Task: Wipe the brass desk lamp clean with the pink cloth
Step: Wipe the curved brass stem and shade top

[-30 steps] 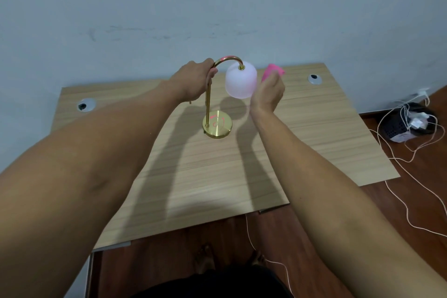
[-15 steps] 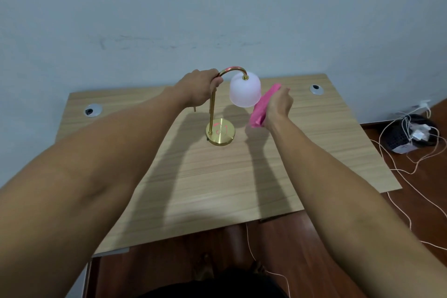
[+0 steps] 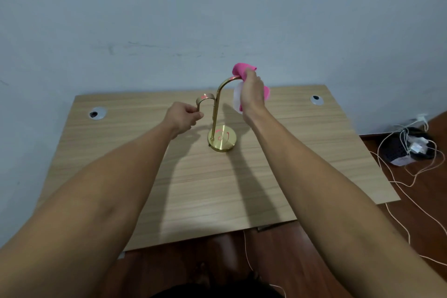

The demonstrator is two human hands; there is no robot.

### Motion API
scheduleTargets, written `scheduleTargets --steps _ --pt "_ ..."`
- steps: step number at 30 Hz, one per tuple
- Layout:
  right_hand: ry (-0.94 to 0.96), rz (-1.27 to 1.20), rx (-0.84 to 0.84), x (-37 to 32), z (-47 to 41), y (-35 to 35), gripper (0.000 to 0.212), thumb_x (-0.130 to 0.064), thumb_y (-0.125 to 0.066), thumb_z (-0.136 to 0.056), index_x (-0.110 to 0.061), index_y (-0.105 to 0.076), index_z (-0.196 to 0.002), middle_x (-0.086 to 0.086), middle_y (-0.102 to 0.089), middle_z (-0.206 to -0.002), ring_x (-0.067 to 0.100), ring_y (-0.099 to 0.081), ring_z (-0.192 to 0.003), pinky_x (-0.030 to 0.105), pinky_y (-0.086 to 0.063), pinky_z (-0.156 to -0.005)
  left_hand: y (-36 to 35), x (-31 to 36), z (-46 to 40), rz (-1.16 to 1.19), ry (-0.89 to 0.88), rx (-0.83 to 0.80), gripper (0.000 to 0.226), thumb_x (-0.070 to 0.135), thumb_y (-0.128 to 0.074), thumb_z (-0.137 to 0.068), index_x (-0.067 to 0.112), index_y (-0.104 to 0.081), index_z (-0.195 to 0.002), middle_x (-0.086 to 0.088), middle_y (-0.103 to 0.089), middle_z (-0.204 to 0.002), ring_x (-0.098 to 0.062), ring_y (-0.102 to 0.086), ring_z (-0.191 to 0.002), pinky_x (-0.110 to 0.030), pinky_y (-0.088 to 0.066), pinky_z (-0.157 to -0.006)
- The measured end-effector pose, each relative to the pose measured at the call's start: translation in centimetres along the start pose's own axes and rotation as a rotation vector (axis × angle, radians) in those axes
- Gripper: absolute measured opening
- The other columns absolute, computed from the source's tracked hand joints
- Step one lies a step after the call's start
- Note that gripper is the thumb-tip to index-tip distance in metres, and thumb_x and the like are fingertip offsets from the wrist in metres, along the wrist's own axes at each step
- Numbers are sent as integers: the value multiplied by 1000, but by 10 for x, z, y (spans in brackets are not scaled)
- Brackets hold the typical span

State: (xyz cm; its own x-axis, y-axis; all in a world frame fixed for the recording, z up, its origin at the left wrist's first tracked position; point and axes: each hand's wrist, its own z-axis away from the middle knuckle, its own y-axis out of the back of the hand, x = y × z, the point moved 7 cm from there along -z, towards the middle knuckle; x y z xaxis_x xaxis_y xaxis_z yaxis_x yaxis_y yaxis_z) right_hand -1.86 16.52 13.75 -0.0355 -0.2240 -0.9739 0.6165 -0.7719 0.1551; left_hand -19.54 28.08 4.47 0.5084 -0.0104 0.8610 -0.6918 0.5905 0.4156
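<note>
The brass desk lamp stands mid-desk on its round base, with a thin stem that arches to the right. My right hand grips the pink cloth and presses it on the end of the arch, above the white shade, which the hand mostly hides. My left hand is curled round the end of a small brass hook left of the stem.
The wooden desk stands against a pale wall, with a cable grommet at the far left and another at the far right. On the floor to the right lie a black object and loose white cables.
My right hand rose with the pink cloth from beside the shade to the top of the arch. My left hand left the upper stem and now holds the small hook lower left.
</note>
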Motion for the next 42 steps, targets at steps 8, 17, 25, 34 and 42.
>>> scheduleTargets --steps 8,17,25,34,42 --pt "589 600 -169 -10 45 -32 44 -26 -34 -111 -12 -65 -140 6 -38 -167 27 -12 -161 45 -6 -131 -7 8 -3 -86 -98 44 21 17 -63 -96 0 -75 -93 -12 -71 -80 0 -62 -54 -31 -54 -72" --pt "511 557 -62 -9 26 -12 48 -34 -29 -113 -18 -52 -151 9 -38 -165 26 -22 -158 33 -10 -127 -4 16 -2 -246 -109 24 25 22 -62 -97 3 -77 -92 -10 -77 -87 -4 -57 -60 -19 -40 -55" --pt "1193 1114 -102 17 47 -29 51 -22 -42 -107 0 -51 -151 18 -37 -167 47 -23 -157 57 -20 -128 -3 18 -1 -250 -141 5 26 21 -62 -97 3 -77 -88 -11 -78 -87 -13 -63 -70 -21 -42 -60" --pt "943 866 10 -6 40 -4 56 -24 -34 -108 -1 -36 -160 19 -31 -169 37 -22 -160 48 -25 -130 -1 20 0 -297 -160 22 28 19 -59 -98 2 -77 -85 -12 -78 -87 -6 -60 -62 -14 -37 -53" --pt "1290 1107 -150 17 51 -23 57 -21 -42 -106 0 -38 -159 19 -34 -168 39 -27 -158 56 -22 -129 -1 21 0 -302 -168 19 28 19 -59 -98 3 -77 -85 -13 -78 -86 -7 -62 -63 -6 -35 -49"
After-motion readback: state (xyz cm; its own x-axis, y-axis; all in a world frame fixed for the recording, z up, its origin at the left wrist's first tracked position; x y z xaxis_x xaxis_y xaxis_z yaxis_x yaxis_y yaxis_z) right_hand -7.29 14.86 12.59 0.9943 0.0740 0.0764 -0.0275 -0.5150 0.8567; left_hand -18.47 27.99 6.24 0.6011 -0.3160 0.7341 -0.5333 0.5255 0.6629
